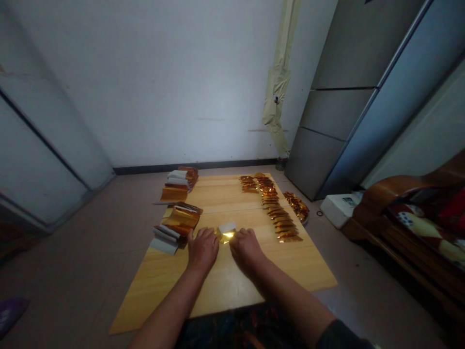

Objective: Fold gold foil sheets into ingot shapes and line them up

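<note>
A small sheet of gold foil paper (227,236), with a pale strip along its far edge, lies between my two hands over the wooden board. My left hand (203,248) is closed on its left side, the fingertips bent down at the edge. On the opposite side my right hand (246,246) is closed on the right edge, knuckles up. Just left of my left hand are stacked foil sheets (179,220), some showing grey backs. Farther back sits a second stack of foil sheets (174,195). A long row of folded foil pieces (279,218) runs along the board's right side.
The wooden board (232,286) spans the area before my lap. Shorter folded pieces (248,184) lie at its far right. Beyond its right edge is a container of gold pieces (298,207). A white box (339,209), a wooden seat (399,252) and a grey fridge (330,111) stand rightward.
</note>
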The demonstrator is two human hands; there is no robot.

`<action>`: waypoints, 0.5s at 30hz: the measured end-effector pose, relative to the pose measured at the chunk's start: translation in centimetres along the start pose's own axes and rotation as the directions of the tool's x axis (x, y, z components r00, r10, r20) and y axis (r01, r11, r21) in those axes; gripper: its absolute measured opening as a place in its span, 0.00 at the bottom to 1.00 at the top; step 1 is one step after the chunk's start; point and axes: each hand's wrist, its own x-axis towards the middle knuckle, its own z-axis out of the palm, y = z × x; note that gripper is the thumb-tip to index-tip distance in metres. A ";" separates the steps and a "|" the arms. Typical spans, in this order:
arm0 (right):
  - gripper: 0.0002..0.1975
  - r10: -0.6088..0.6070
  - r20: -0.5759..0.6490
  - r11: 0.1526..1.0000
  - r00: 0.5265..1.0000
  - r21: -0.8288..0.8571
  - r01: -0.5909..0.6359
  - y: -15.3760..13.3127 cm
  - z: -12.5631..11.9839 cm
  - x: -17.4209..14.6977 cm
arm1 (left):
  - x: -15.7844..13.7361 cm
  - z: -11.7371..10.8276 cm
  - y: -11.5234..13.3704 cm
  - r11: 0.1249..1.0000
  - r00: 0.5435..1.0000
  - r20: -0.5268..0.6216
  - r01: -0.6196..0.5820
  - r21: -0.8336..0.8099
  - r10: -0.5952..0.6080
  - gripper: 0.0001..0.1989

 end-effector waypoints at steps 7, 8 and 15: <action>0.06 -0.060 -0.085 0.994 0.995 0.081 0.067 0.8 1.6 -0.4 | 0.6 0.3 0.4 0.997 1.000 0.023 -0.005 0.075 0.003 0.11; 0.06 -0.064 -0.092 0.994 0.994 0.078 0.071 1.1 1.6 -0.5 | 0.5 0.3 0.4 0.997 1.000 0.022 -0.014 0.077 0.012 0.11; 0.07 -0.084 -0.074 0.996 0.994 0.019 0.086 1.8 1.7 -0.5 | 0.6 0.9 -0.1 0.988 0.990 0.091 -0.120 0.093 0.111 0.13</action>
